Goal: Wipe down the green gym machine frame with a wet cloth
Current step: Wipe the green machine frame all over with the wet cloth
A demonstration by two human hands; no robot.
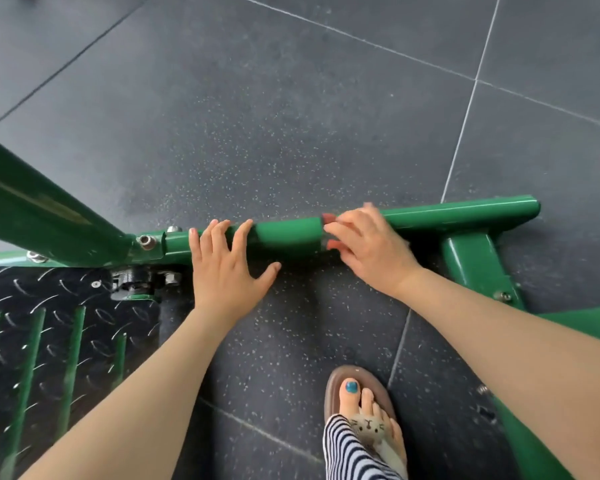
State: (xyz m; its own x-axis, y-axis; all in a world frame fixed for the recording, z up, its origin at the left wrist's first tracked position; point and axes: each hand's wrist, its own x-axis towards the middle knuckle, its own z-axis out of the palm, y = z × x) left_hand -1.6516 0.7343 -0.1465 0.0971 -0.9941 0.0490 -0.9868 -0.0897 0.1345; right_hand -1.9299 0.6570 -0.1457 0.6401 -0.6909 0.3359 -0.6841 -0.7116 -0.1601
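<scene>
Head view: two hands, left hand (222,268) and right hand (371,251), on one green frame bar (288,233)

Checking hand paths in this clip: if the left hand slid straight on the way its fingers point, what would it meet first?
The left hand already has its fingertips on the green bar; past it, only dark floor shows.

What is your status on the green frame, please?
Left hand open, fingers on the frame bar. Right hand on the bar; its grip is blurred. No cloth clearly visible. Nothing blocking.

Both hands (291,251) on frame bar (465,211)
</scene>
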